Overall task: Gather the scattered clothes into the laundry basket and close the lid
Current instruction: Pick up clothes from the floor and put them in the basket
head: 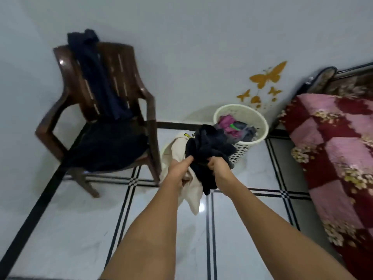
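Both hands, left (180, 167) and right (219, 164), are closed on a dark cloth (207, 146) and a cream cloth (193, 190) near the basket (260, 120).

Chair (113, 93): dark brown, navy garment (96, 77) draped over it. Laundry basket (252, 122), at 1 o'clock: cream, lattice-patterned; magenta and grey clothes (232, 126) inside. Bedspread (333, 158), 3 o'clock: maroon-pink check, cream florals. Butterfly decals (268, 76): gold. Floor (60, 229): white, black-lined.
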